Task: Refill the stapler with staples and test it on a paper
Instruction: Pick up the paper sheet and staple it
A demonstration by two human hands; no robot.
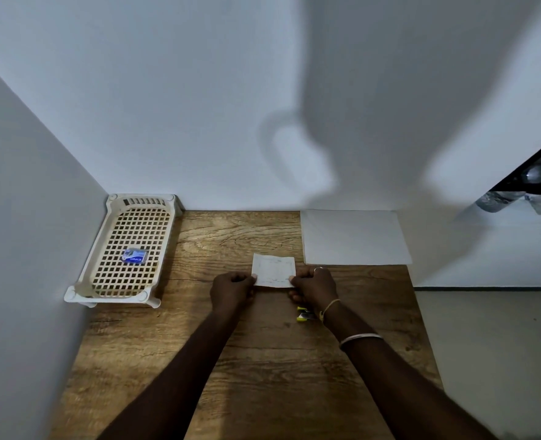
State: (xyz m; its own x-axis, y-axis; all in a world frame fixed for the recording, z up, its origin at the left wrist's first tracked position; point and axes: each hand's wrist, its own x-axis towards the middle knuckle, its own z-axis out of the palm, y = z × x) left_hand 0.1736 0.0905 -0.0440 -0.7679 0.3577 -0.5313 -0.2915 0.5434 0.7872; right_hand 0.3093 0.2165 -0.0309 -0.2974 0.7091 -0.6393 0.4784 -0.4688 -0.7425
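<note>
Got the small folded paper point(273, 270) pinched between both hands over the wooden table point(263, 360), my left hand point(231, 289) curled shut on its left edge and my right hand point(315, 285) closed on the right edge. The stapler point(305, 313) is lying on the table just under my right wrist, only a yellow and dark bit of it shows. The blue staple box point(133, 256) sits in the white basket tray point(104, 274) off to the left by the wall. A bigger blank sheet point(355, 236) lies flat at the back right of the table
</note>
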